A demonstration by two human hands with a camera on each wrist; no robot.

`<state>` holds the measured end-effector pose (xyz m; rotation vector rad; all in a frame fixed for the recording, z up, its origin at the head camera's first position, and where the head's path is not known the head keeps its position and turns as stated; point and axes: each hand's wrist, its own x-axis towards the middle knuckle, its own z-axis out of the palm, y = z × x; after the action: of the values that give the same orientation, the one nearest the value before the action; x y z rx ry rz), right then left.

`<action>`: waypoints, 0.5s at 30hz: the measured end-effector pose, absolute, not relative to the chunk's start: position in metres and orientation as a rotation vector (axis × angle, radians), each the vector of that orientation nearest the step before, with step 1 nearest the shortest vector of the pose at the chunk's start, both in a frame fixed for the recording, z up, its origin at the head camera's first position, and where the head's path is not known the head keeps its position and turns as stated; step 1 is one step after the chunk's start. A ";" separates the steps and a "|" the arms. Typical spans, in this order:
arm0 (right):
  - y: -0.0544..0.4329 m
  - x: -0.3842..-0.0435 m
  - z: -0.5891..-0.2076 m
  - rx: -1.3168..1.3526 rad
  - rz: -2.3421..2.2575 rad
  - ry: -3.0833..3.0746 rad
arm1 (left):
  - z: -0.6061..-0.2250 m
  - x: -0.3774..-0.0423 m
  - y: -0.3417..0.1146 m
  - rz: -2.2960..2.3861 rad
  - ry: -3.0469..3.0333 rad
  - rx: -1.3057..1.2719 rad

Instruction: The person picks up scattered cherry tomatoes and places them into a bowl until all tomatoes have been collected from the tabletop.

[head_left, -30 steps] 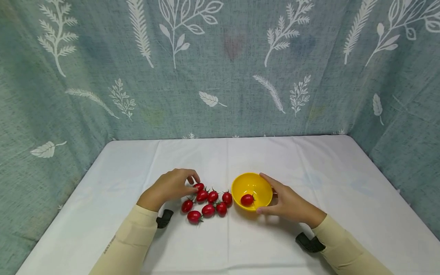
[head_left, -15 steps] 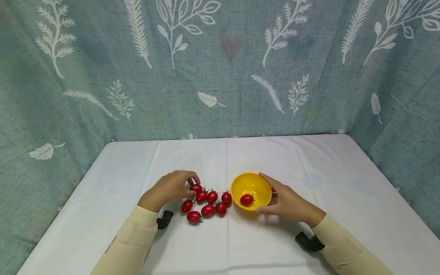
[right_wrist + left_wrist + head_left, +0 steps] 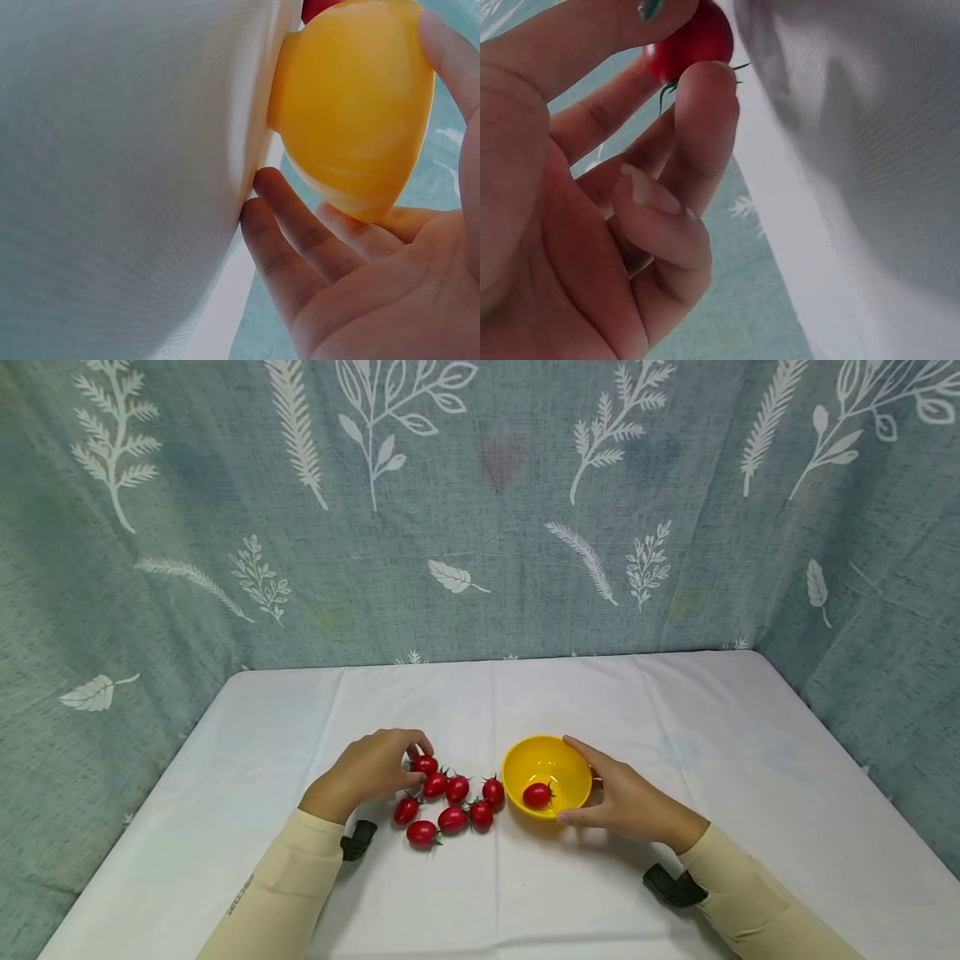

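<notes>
Between thumb and fingers, my left hand [image 3: 367,775] pinches a red cherry tomato [image 3: 425,765] with a green stem end. In the left wrist view the same tomato [image 3: 694,45] shows between the fingertips, just off the white cloth. Several more cherry tomatoes [image 3: 452,819] lie in a loose group beside and below that hand. My right hand [image 3: 630,797] holds a yellow bowl [image 3: 582,770] from its right side, thumb near the front and index finger at the back rim. Inside the bowl lies one cherry tomato [image 3: 537,795]. The right wrist view shows the bowl's outer wall [image 3: 352,105] upright on the cloth.
A white cloth [image 3: 645,710] covers the table. Behind and at both sides hangs a green-blue curtain [image 3: 480,527] with white leaf prints. One tomato [image 3: 492,792] lies right by the bowl's left side. Dark straps [image 3: 675,887] sit at both wrists.
My left hand has closed on the far-left tomato and drawn it slightly up and left; neighbouring tomatoes have shifted a little. The right hand stays at the bowl.
</notes>
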<state>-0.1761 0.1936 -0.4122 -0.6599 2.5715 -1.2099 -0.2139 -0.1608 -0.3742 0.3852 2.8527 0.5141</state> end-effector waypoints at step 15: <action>0.194 -0.176 -0.412 -0.665 -1.224 2.561 | -0.371 -0.214 -0.151 0.518 2.965 0.487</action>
<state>-0.1763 0.1939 -0.4117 -0.6647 2.5615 -1.2240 -0.2136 -0.1515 -0.3708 0.4869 2.9646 0.5179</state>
